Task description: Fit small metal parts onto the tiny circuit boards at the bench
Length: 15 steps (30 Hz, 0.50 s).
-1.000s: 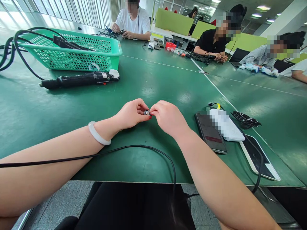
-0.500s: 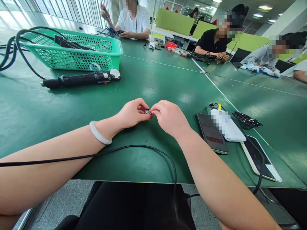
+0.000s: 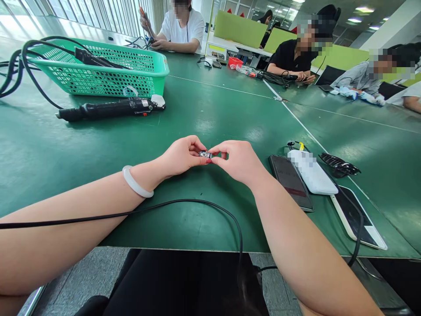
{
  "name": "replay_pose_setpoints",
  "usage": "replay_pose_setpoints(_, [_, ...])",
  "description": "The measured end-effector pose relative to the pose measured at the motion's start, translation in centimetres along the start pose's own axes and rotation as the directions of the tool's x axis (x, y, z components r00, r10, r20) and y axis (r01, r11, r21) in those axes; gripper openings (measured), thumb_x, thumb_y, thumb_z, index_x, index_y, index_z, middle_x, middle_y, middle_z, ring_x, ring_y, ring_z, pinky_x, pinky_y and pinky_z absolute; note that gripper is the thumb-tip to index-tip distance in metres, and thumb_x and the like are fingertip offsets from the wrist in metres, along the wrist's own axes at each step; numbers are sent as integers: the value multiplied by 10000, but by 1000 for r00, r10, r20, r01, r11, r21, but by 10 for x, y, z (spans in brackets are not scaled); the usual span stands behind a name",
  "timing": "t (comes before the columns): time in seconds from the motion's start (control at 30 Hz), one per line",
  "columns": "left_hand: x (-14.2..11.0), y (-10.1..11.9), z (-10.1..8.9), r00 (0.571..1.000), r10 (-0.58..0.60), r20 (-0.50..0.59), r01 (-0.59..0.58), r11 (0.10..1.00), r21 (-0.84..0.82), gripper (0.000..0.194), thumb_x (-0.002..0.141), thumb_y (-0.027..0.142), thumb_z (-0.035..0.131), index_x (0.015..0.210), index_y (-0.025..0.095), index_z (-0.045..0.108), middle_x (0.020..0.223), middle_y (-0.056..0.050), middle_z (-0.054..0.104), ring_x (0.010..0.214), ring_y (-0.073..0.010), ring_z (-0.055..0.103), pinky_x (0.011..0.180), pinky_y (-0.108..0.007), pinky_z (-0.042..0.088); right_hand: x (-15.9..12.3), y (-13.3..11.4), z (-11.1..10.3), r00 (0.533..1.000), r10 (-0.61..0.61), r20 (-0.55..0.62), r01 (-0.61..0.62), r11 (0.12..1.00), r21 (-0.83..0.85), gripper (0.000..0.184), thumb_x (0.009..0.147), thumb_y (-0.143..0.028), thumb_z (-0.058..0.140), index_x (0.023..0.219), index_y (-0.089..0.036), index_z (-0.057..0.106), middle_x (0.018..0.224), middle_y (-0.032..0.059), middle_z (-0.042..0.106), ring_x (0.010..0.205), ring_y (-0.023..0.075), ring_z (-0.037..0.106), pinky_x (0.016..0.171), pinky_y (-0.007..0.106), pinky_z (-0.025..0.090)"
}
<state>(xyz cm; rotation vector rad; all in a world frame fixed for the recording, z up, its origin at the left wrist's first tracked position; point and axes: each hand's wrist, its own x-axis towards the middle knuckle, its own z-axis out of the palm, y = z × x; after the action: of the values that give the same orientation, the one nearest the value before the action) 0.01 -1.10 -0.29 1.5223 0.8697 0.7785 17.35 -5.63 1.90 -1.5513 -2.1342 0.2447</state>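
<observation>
A small silver-and-black part point(image 3: 205, 154) is held above the green table, too small for me to make out its kind. My left hand point(image 3: 180, 156), with a pale bangle at its wrist, pinches it between thumb and fingertips from the left. At the part's right end, the thumb and forefinger of my right hand point(image 3: 235, 160) close on it, with a small gap showing between them and the other fingers curled. Both hands are just over the table, their fingertips nearly meeting around the part.
A black cable point(image 3: 184, 201) crosses my left forearm. Beyond the hands lie a black electric screwdriver point(image 3: 112, 109) and a green basket point(image 3: 108, 81) with cables. To the right are a dark phone point(image 3: 291, 182), a white power bank point(image 3: 311, 171) and a white-framed device point(image 3: 360, 219). Several people sit farther off.
My right hand has shifted slightly right and its fingers have opened a little, so more of the part shows. My left hand stays put. The person across has moved their hands.
</observation>
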Motion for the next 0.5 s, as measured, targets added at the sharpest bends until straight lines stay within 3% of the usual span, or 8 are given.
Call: replay_pose_setpoints(0.5, [0, 1, -1, 999, -31, -32, 32, 998, 50, 323, 590, 156, 780, 769, 159, 511, 725, -15, 662, 716, -141, 638, 713, -324, 484, 1, 0, 8, 1000, 13, -11, -13, 1000, 7, 198, 789, -273, 591, 910, -217, 738, 783, 31, 664, 704, 142, 560, 648, 275, 400])
